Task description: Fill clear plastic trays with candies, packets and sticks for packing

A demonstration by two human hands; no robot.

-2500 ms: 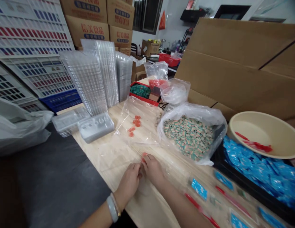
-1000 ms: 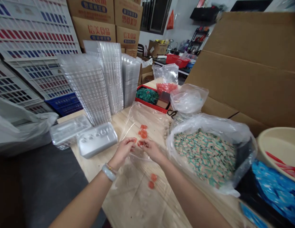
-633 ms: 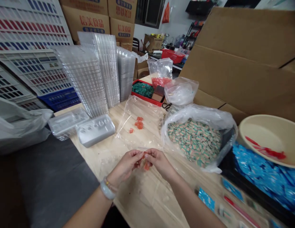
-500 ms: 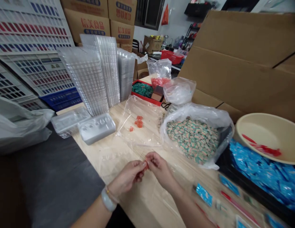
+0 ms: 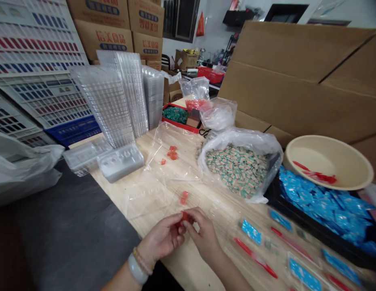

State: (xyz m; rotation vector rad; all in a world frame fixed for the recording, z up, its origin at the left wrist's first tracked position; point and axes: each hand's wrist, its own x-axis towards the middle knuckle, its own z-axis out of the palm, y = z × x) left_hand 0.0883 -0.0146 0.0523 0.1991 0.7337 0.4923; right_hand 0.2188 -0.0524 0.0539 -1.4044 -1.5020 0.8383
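Observation:
My left hand and my right hand meet above the pale wooden table. Both are closed in a pinch on a small translucent red plastic piece, partly hidden by fingertips. Just beyond the fingers, a couple of similar red pieces lie close together. Farther off, several more red pieces rest on a flat clear plastic bag. A clear moulded tray lies left of my hands, hard to make out against the wood.
Stacked clear trays stand at the back left. On the right are a bag of small printed packets, a beige basin with red pieces, and blue packets. Filled trays with blue packets and red toothbrush-like sticks lie front right.
Both hands have drawn slightly back toward me, still pinching a red piece. A couple of red pieces now show beyond my fingers. The view has shifted a little to the right.

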